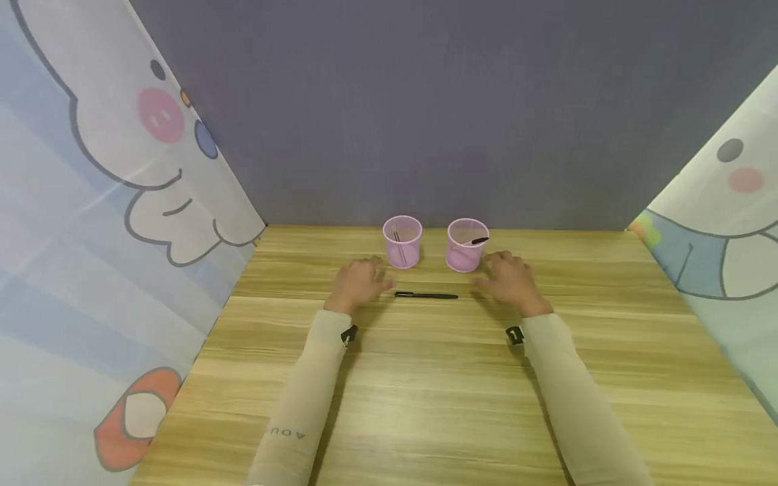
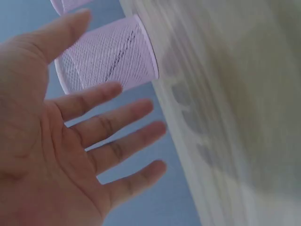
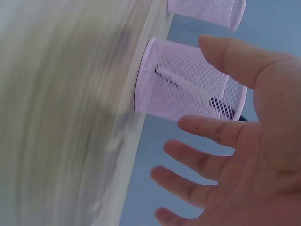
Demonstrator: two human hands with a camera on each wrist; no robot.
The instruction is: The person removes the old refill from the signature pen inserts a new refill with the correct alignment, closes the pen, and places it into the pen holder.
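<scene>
- One grey panel (image 1: 425, 115) stands behind everything, with two cartoon-printed hangings, one on the left (image 1: 61, 270) and one on the right (image 1: 738, 250)
- One wood-grain table (image 1: 437, 391); its bare near part leaves room to work, so keeping the forearms low and apart should help
- Two hands, the left hand (image 1: 358, 283) and the right hand (image 1: 509, 280), both spread with nothing gripped; each is near the cup on its own side, though contact at the right fingertips I cannot tell. Good handling here would mean a gentle approach from the sides, without knocking the rims
- Two pink mesh cups, the left cup (image 1: 402, 260) and the right cup (image 1: 464, 260), upright and apart near the panel; light-looking, so probably best steadied low down
- One loose black pen (image 1: 426, 295) lying crosswise between the hands, in front of the cups; a mid-barrel pinch would likely suit it
- One white-and-black pen (image 1: 480, 240) leaning in the right cup, its dark end over the rim
- At least one slim stick (image 1: 398, 244) in the left cup, exact count unclear
</scene>
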